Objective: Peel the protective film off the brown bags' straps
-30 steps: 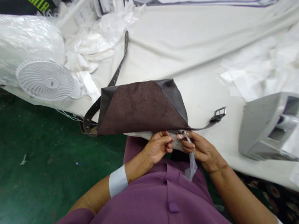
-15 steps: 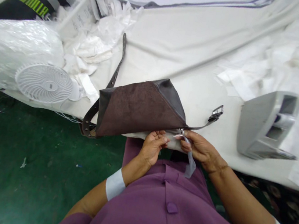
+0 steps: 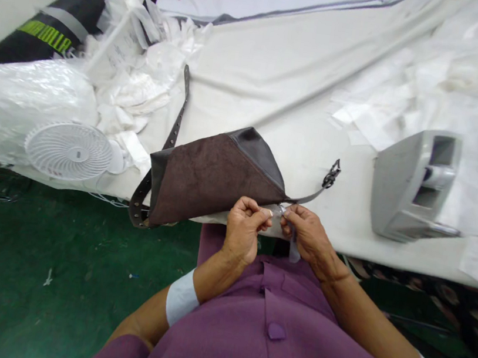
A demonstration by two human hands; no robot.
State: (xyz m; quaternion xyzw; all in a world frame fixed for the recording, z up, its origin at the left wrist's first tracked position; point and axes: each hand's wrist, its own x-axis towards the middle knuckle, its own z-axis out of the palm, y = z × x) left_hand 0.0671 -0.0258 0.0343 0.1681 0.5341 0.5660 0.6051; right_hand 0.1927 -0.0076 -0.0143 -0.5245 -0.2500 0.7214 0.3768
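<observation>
**Item:** brown suede panel [image 3: 216, 180] w/ dark leather corners, lying flat on table edge, directly above & just beyond both hands. Lower edge runs into the hands' grip.

**Attached:** dark strap [image 3: 174, 127] w/ punched holes, running up from panel's left side; thinner strap end to the right, w/ metal buckle [image 3: 332, 175] lying on the cloth.

**Hands:** L hand [image 3: 244, 228] closed, fingers curled, pinching pale lining edge [image 3: 270, 224] just under panel. R hand [image 3: 308, 232] closed, thumb & fingers pinching small silver fitting [image 3: 281, 210] at panel's lower corner. Hands close together, almost touching; fitting btwn them. Grey strip [image 3: 294, 251] hangs down from R hand's grip.

**Person:** purple smock [image 3: 272, 349] w/ covered button [image 3: 276, 331]; white band [image 3: 181, 298] on L forearm.

**Surroundings:** table w/ white cloth [image 3: 279, 84], creased, scattered w/ white paper scraps [image 3: 363, 116]. Left on table: white round fan [image 3: 68, 150], plastic-wrapped roll [image 3: 18, 100], black roll w/ yellow lettering [image 3: 41, 35]. Right on table: grey plastic housing [image 3: 411, 185], well apart from hands. Below table: green floor [image 3: 54, 254].
</observation>
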